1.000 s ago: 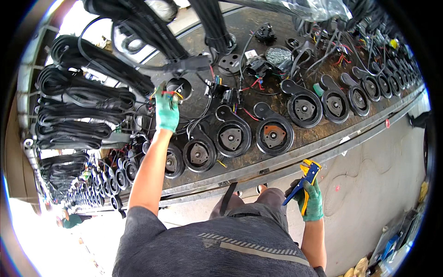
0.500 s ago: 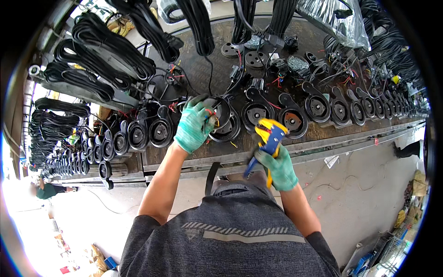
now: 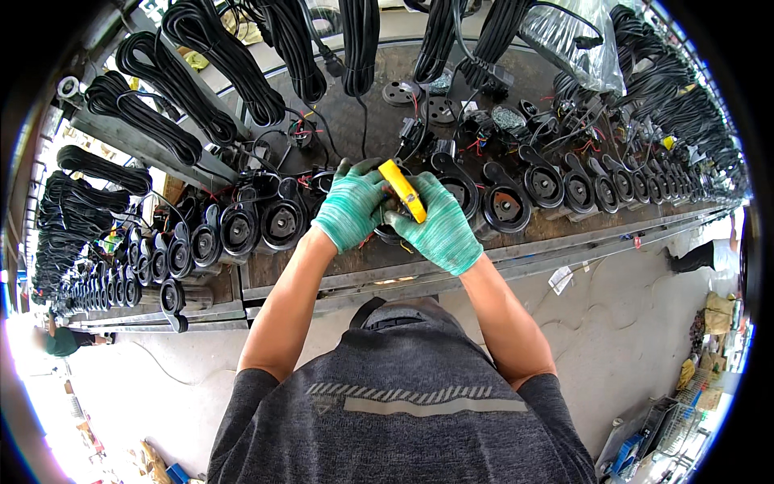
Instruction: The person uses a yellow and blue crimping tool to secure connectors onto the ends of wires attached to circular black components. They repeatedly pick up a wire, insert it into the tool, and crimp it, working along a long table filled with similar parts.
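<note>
My right hand [image 3: 441, 226], in a green glove, is closed around a yellow wire stripper [image 3: 404, 192] held at chest height over the near edge of the workbench. Its blue parts are hidden by the glove. Right beside it, my left hand [image 3: 351, 208] has its fingers curled in at the tool's head. What they pinch is mostly covered, and the wire ends cannot be made out. Under both hands sits a black round housing, largely hidden. To the right stands another round black housing [image 3: 458, 194] with an arm-like tab; one more [image 3: 283, 224] is on the left.
Long rows of similar housings line the bench [image 3: 322, 262] to both sides. Bundled black cables [image 3: 360, 48] hang above the far side, and a clear plastic bag [image 3: 574, 44] hangs at upper right. Loose wires and small parts lie behind the housings. Another person [image 3: 63, 340] is far left.
My right hand has raised the wire stripper from near my waist, up and left, to meet my left hand. The left hand has shifted slightly right.
</note>
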Tool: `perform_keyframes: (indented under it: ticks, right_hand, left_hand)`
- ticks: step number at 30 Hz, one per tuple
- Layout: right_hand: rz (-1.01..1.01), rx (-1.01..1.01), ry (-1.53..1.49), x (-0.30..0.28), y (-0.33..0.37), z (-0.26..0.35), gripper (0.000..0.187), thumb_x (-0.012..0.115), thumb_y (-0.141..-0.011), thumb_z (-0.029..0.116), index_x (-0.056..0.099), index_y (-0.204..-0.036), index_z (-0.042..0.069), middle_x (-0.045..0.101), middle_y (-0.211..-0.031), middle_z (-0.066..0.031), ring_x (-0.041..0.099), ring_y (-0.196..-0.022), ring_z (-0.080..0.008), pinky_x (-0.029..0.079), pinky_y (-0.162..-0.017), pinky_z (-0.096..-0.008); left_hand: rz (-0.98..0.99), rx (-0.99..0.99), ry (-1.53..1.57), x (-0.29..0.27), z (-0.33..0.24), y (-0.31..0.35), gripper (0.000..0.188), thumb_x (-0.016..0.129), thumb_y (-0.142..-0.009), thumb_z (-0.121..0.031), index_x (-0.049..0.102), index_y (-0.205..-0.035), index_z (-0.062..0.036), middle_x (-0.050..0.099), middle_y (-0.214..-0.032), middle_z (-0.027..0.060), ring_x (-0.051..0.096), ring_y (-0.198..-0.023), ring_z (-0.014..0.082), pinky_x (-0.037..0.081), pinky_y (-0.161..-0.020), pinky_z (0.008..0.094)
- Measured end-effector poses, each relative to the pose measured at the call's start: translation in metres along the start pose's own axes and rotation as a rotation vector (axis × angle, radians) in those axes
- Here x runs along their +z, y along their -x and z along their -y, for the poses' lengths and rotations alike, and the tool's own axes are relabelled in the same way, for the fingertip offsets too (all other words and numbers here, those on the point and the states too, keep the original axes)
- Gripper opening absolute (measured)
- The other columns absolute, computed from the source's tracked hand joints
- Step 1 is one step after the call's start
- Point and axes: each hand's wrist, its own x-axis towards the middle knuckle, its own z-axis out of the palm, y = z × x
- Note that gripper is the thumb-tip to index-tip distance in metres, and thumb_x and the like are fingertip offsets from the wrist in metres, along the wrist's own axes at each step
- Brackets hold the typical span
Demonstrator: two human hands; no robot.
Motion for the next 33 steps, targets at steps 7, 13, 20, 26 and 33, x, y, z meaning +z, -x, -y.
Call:
perform_keyframes:
  ticks: [7, 13, 20, 26, 33]
  right_hand:
    - [-0.041, -0.014, 0.026, 0.003, 0.006, 0.002, 0.026, 0.078, -0.086, 0.007, 0.067, -0.11, 0.002, 0.065, -0.093, -0.0117, 0.065, -0.08, -0.0288, 0.052, -0.073, -0.037]
    - [-0.09, -0.052, 0.227, 0.003, 0.004, 0.005, 0.027, 0.081, -0.087, 0.012, 0.069, -0.108, 0.0, 0.074, -0.093, -0.011, 0.067, -0.076, -0.017, 0.054, -0.072, -0.0315]
    - [-0.169, 0.212, -0.188, 0.007, 0.007, -0.001, 0.033, 0.075, -0.093, 0.011, 0.067, -0.122, -0.002, 0.075, -0.099, -0.0102, 0.069, -0.085, -0.0142, 0.055, -0.076, -0.0299]
    - [-0.199, 0.363, -0.358, 0.009, 0.004, -0.021, 0.027, 0.073, -0.095, 0.011, 0.069, -0.119, -0.001, 0.075, -0.099, -0.0053, 0.066, -0.087, -0.0094, 0.054, -0.08, -0.0275]
    - [-0.127, 0.757, -0.95, -0.018, 0.017, -0.016, 0.035, 0.072, -0.095, 0.021, 0.065, -0.123, 0.003, 0.07, -0.099, -0.0041, 0.061, -0.09, -0.0119, 0.049, -0.086, -0.0296]
  left_hand:
    - [0.06, -0.058, 0.001, 0.002, 0.004, -0.009, 0.049, 0.07, -0.08, -0.021, 0.068, -0.129, -0.0159, 0.062, -0.139, 0.0134, 0.047, -0.139, 0.0362, 0.025, -0.121, 0.0547]
    - [0.181, -0.078, -0.069, -0.007, -0.013, -0.019, 0.05, 0.07, -0.081, -0.015, 0.065, -0.131, -0.0153, 0.062, -0.137, 0.0127, 0.049, -0.137, 0.0354, 0.028, -0.12, 0.0535]
    - [-0.057, 0.064, 0.442, 0.006, -0.002, -0.009, 0.039, 0.071, -0.087, -0.017, 0.067, -0.126, -0.0121, 0.063, -0.135, 0.0121, 0.052, -0.135, 0.0347, 0.025, -0.119, 0.0605]
    - [-0.147, 0.132, 0.595, 0.008, -0.004, -0.002, 0.029, 0.069, -0.09, -0.007, 0.067, -0.118, 0.0016, 0.067, -0.123, 0.0203, 0.063, -0.114, 0.039, 0.049, -0.101, 0.0434]
    - [-0.281, -0.001, 0.636, 0.022, -0.003, 0.007, 0.02, 0.064, -0.095, -0.003, 0.067, -0.113, 0.0032, 0.068, -0.114, 0.0193, 0.068, -0.102, 0.0354, 0.054, -0.089, 0.0382]
